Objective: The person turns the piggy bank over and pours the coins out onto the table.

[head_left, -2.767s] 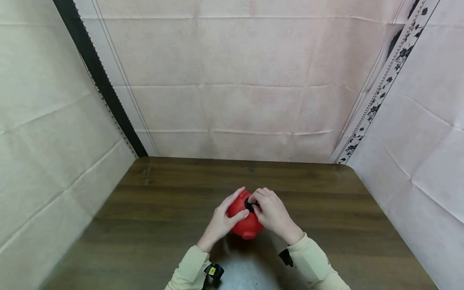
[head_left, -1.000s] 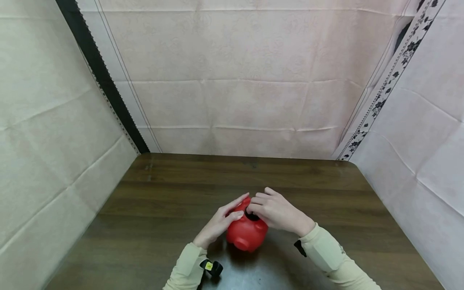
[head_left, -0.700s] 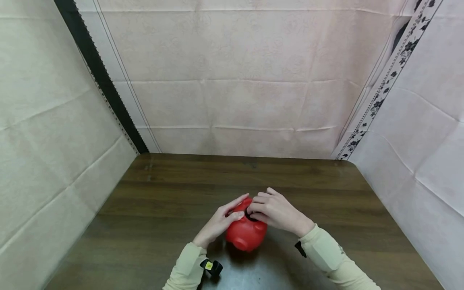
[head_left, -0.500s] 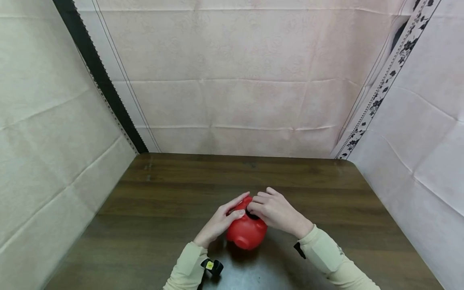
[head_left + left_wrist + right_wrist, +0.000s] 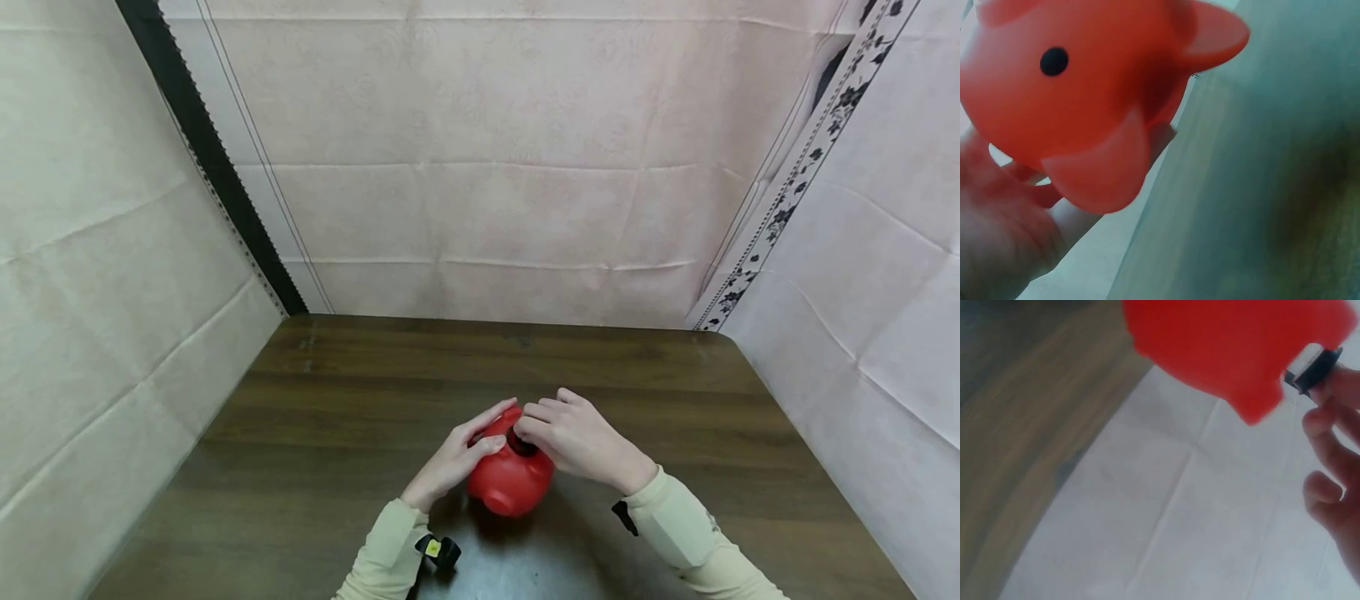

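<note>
A glossy red piggy bank (image 5: 510,485) is held near the middle of the table, its round underside turned up. In the left wrist view its black eye (image 5: 1054,61) and pointed ears show. My left hand (image 5: 450,463) grips its left side, thumb on the near face and fingers over the far side. At the opening sits a black plug (image 5: 521,447), which my right hand (image 5: 576,437) pinches between thumb and fingertips. From the right wrist view, the plug (image 5: 1317,370) appears tilted at the red body; how firmly it is seated cannot be told.
Brown wood-grain table (image 5: 360,392) lies under the hands. Pale cloth walls (image 5: 525,208) stand behind and on both sides. Black camera straps sit on each wrist, over light sleeves (image 5: 678,529).
Compared with 2.8 seconds ago, the piggy bank is tilted differently and sits slightly lower in view, and my right hand has turned at the plug. Over the last second, both hands barely shift.
</note>
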Demonstrator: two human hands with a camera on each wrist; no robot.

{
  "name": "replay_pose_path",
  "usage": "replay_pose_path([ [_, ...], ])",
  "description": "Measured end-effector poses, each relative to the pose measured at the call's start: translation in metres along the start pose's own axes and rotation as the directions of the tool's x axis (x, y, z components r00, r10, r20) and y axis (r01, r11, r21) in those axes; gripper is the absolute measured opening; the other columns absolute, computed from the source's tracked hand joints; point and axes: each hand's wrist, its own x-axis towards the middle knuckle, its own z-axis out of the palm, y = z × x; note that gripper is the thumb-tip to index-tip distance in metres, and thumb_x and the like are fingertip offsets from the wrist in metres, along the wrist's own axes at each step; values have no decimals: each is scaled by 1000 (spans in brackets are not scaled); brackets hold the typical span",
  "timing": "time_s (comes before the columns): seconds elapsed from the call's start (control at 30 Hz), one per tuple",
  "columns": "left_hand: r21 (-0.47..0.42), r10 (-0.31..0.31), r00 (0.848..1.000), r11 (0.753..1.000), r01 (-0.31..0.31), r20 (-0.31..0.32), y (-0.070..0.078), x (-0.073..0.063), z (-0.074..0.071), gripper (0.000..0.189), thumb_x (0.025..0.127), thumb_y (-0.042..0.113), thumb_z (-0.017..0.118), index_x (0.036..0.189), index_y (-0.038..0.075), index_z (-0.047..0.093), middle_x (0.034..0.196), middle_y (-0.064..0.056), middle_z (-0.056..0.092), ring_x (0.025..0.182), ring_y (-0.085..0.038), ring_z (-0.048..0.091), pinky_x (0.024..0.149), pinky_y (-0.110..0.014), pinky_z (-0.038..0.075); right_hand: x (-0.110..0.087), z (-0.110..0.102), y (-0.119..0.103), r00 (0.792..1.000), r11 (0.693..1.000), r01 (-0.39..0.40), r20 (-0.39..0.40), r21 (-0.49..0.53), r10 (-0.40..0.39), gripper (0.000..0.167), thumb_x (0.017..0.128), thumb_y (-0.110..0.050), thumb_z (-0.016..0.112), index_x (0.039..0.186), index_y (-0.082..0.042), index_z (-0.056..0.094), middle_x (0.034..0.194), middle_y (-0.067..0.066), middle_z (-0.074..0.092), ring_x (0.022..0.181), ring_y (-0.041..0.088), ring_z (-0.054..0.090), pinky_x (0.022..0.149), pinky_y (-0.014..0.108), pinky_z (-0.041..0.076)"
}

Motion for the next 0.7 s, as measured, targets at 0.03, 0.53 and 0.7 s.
replay_pose_path([
  [0.03,-3,0,1000,1000,0,-13,-1,0,0,51,96,36,53,145,42,39,150,1,44,130,-26,46,92,-32,51,0,0,1,1000,1000,-4,-7,5,4,26,72,-15,84,87,-23,65,80,-11,61,71,4,55,64,22,34],
  [0.53,-4,-20,998,1000,20,-65,-10,-1,-6,51,98,31,52,147,36,38,149,-4,45,130,-27,47,96,-35,51,-5,5,8,988,989,-139,-66,39,142,25,75,-11,82,93,-22,67,86,-9,64,79,6,60,66,24,35],
  [0.7,-14,-20,995,1000,18,-98,-15,-5,-8,51,98,30,53,147,35,39,150,-2,44,133,-27,44,100,-39,50,-18,12,20,968,970,-238,-66,43,240,22,78,-8,79,92,-19,67,85,-7,62,76,7,58,65,24,33],
])
